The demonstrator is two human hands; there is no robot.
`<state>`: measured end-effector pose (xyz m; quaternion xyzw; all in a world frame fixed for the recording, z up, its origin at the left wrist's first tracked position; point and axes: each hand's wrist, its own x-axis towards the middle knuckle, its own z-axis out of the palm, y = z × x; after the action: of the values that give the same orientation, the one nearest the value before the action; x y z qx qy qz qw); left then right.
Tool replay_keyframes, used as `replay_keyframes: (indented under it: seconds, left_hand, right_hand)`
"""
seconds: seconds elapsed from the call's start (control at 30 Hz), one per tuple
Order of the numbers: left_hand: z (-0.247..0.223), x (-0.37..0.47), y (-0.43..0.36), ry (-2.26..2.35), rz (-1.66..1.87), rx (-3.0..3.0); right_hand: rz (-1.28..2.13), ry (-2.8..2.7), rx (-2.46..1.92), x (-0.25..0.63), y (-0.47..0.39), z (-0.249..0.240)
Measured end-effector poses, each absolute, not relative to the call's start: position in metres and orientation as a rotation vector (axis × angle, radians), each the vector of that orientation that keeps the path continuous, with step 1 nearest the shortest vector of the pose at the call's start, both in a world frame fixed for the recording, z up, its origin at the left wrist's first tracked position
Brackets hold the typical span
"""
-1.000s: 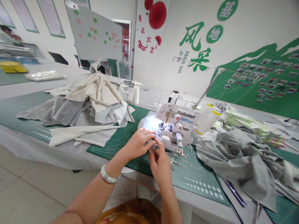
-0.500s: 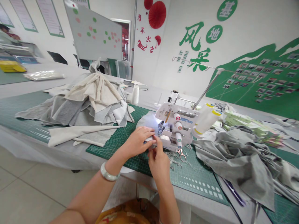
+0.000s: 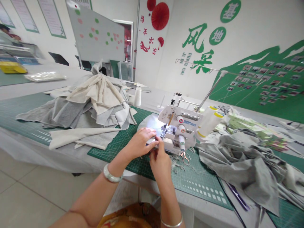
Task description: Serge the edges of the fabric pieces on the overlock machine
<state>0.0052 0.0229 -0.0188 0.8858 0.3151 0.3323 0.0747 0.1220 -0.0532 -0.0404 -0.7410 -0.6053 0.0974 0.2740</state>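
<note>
A white overlock sewing machine (image 3: 184, 126) stands on the green cutting mat, its lamp lighting the needle area. A light grey fabric piece (image 3: 144, 123) lies at its presser foot, partly hidden by my hands. My left hand (image 3: 140, 142), with a pale bangle at the wrist, presses on the fabric just left of the foot, fingers together and thumb toward the right hand. Close against it, my right hand (image 3: 161, 160) pinches the fabric's near edge, its index finger pointing at the foot and the other fingers curled under.
Left of the machine sits a heap of grey and cream fabric pieces (image 3: 95, 98). A white thread cone (image 3: 137, 96) is behind. Small scissors (image 3: 184, 157) and thread scraps lie by the machine's base. Grey cloth (image 3: 242, 164) is piled at right, near a purple tool (image 3: 238, 196).
My right hand has shifted slightly left and down, showing a thin bangle on its wrist. My left hand has moved very little, and more of the lit fabric by the foot shows.
</note>
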Motion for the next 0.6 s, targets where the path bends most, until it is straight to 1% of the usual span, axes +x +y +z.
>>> replay_keyframes:
  seconds: [0.37, 0.6]
  left_hand:
    - [-0.014, 0.008, 0.002, 1.089, 0.964, 2.709]
    - [-0.019, 0.002, -0.002, 0.957, 1.045, 2.662]
  right_hand:
    - [0.254, -1.624, -1.956, 0.123, -0.053, -0.043]
    - [0.249, -1.606, -1.953, 0.126, -0.055, -0.045]
